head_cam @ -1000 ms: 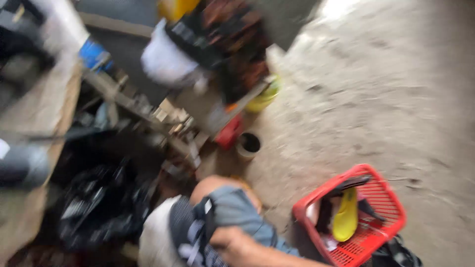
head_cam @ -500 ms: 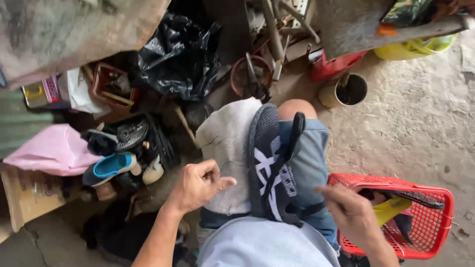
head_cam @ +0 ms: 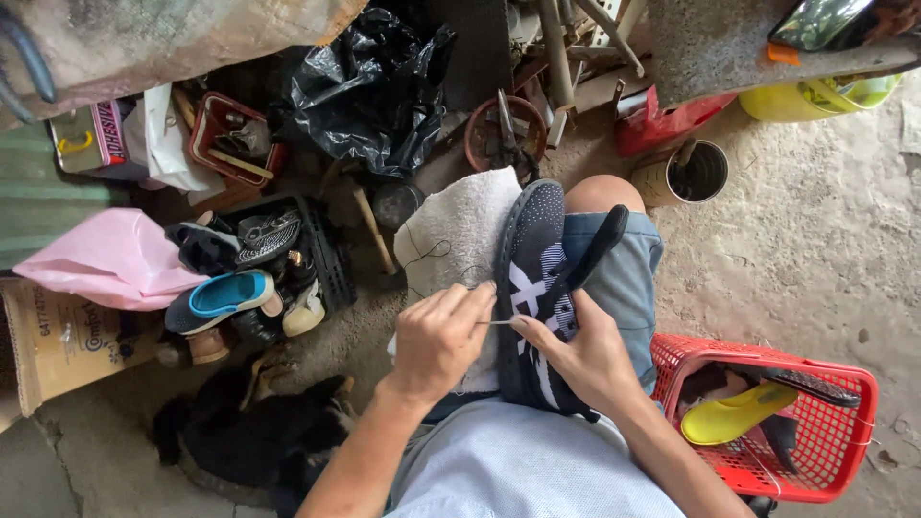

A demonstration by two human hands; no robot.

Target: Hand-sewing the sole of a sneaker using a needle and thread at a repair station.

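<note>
**Two hands on a dark shoe across the lap**

A dark shoe (head_cam: 537,278) with white stripes lies over the person's thigh, partly on a white towel (head_cam: 460,230). The left hand (head_cam: 436,336) pinches a thin needle (head_cam: 499,321) between closed fingertips at the shoe's side. The right hand (head_cam: 576,355) clamps the shoe from below. A red basket (head_cam: 854,422) holding a yellow insole (head_cam: 734,414) stands just beside the right forearm.
</note>
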